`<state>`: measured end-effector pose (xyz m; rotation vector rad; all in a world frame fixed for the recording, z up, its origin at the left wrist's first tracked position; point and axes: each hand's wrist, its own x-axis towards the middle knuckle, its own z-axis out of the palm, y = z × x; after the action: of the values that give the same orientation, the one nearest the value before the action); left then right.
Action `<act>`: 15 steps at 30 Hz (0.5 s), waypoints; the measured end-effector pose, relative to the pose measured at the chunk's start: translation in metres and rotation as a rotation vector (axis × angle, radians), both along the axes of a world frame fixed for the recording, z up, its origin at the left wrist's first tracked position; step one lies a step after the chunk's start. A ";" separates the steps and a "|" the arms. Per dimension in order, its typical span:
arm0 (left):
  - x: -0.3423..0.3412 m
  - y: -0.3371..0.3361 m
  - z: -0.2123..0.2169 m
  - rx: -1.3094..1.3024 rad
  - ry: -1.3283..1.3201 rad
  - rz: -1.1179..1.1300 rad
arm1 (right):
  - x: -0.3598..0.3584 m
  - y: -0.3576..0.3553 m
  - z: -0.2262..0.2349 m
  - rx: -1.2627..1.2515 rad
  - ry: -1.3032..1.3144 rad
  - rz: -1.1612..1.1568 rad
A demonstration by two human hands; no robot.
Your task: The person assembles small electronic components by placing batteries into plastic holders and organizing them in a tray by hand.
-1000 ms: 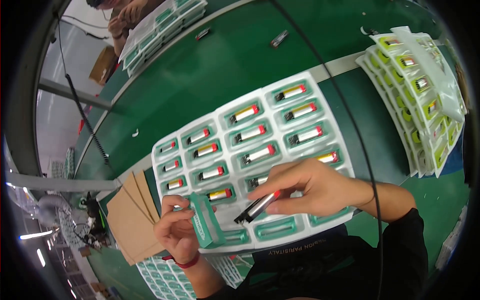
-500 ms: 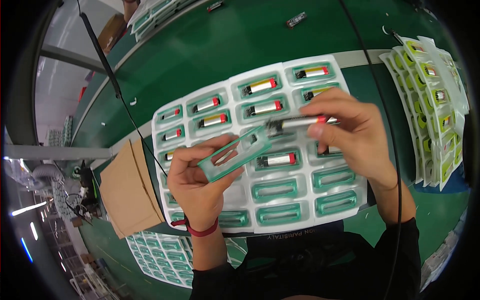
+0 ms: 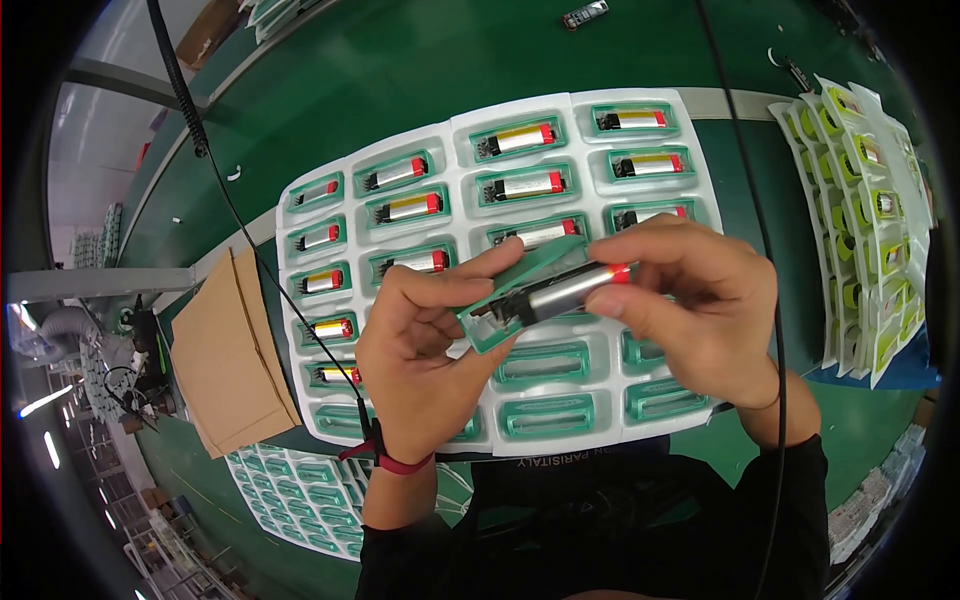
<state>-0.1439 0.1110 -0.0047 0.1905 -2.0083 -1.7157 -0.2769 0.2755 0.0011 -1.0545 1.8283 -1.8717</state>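
My left hand [image 3: 420, 370] pinches a translucent green plastic shell [image 3: 537, 264], tilted above the tray. Between the thumb and fingers of my right hand [image 3: 700, 310] is a silver battery cell [image 3: 570, 293] with a red end and a black fitting at the other end. That black end lies inside the left part of the shell; the red end is still up near my right fingertips. Beneath both hands a white moulded tray [image 3: 456, 165] carries rows of green shells. The far and left ones contain cells, while several near ones [image 3: 546, 417] show only the shell.
Brown cardboard [image 3: 235, 350] lies left of the tray. Stacked white trays with yellow-green parts [image 3: 860, 230] stand at right; another tray of green shells [image 3: 295, 500] sits lower left. A loose cell [image 3: 585, 14] rests on the green bench. Black cables [image 3: 745, 150] hang across the view.
My right hand has brought the cell down and left, so its black end now sits in the shell. The shell has turned in my left hand and shifted right. The view has moved slightly.
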 end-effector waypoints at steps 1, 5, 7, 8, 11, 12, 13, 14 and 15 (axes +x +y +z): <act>0.000 0.001 0.000 -0.007 -0.023 0.001 | 0.000 0.000 -0.002 0.011 0.073 0.023; -0.002 0.007 0.001 -0.005 -0.012 0.002 | 0.001 0.003 0.004 0.105 -0.039 0.090; -0.001 0.008 0.000 0.006 -0.018 -0.028 | 0.003 -0.001 0.003 0.110 -0.011 0.043; -0.001 0.008 0.000 0.005 -0.019 -0.028 | 0.004 -0.002 0.003 0.110 -0.012 0.043; 0.000 0.009 -0.001 -0.006 -0.026 -0.023 | 0.006 -0.004 0.005 0.177 -0.065 0.019; 0.000 0.009 -0.001 -0.019 -0.034 -0.022 | 0.007 -0.005 0.003 0.183 -0.138 0.008; 0.000 0.009 -0.002 -0.032 -0.042 -0.021 | 0.007 -0.005 0.002 0.189 -0.212 -0.005; -0.001 0.008 -0.004 -0.031 -0.041 -0.029 | 0.007 -0.004 0.001 0.189 -0.212 -0.012; -0.001 0.007 -0.005 -0.035 -0.018 -0.028 | 0.007 -0.004 0.001 0.204 -0.107 -0.007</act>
<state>-0.1454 0.1185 -0.0095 0.1672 -2.0616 -1.7005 -0.2696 0.2716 0.0020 -0.8630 1.9141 -1.6683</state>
